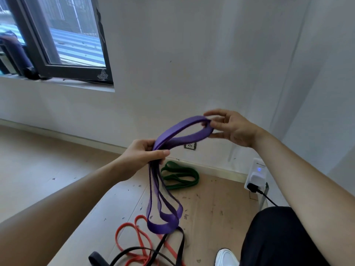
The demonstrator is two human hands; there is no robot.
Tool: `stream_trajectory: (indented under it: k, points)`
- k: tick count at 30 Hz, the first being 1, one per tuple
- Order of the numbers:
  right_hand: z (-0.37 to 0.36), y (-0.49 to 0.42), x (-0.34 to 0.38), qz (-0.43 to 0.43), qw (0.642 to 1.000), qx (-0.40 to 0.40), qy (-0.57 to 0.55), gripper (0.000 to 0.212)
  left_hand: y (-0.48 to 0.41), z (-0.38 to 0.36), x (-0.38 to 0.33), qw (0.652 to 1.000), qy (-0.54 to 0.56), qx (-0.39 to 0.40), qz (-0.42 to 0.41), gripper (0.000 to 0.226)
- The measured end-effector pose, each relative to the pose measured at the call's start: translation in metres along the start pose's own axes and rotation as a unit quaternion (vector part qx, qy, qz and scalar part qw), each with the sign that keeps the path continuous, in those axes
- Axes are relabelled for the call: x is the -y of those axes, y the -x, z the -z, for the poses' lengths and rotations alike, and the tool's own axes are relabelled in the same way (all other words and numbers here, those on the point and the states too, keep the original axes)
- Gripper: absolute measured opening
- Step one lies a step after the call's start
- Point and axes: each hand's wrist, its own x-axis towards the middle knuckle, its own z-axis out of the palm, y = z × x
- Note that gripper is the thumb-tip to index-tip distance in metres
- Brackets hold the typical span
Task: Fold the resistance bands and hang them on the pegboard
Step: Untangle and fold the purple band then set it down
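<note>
Held in mid-air at picture centre: purple band (184, 140), one loop stretched sideways, the other loops dangling toward 6 o'clock. At 8 o'clock, left hand (142, 156), fingers and thumb curled round the bunched straps. At 3 o'clock, right hand (230, 129), fingers loosely spread, thumb and fingertips pinching the loop's far end.

To fold well: carry the right end across to the left fist, keep the straps flat and untwisted, match loop lengths, and gather the dangling loops before letting go.

Around: white wall (192, 54) from 11 to 2, wooden floor (38, 169) from 9 to 5, window (57, 35) at 10. On the floor, green band (196, 178) at 6; red band (117, 238) and black band (181, 246) overlapping near 7, right under the hanging loops, probably a snag if lowered. Charger (257, 173) at 4. No pegboard in view.
</note>
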Motion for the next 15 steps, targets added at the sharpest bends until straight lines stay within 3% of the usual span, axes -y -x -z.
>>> stream_trajectory:
  k: [2, 5, 11, 15]
  points:
    - [0.009, 0.002, -0.013, -0.08, 0.993, 0.063, 0.065, 0.072, 0.001, 0.006, -0.001, 1.0, -0.009, 0.005, -0.003, 0.038]
    - [-0.001, -0.001, -0.019, -0.123, 0.964, 0.124, 0.199, 0.065, 0.002, 0.007, -0.006, 0.999, -0.041, 0.017, -0.001, 0.041]
    - [-0.07, -0.004, 0.011, -0.059, 0.943, 0.139, 0.297, 0.076, 0.005, 0.001, -0.015, 0.996, -0.087, 0.023, 0.012, 0.043]
    - [-0.112, -0.004, 0.006, 0.003, 0.931, 0.158, 0.328, 0.06, 0.008, 0.004, -0.019, 0.995, -0.098, 0.003, 0.005, 0.042]
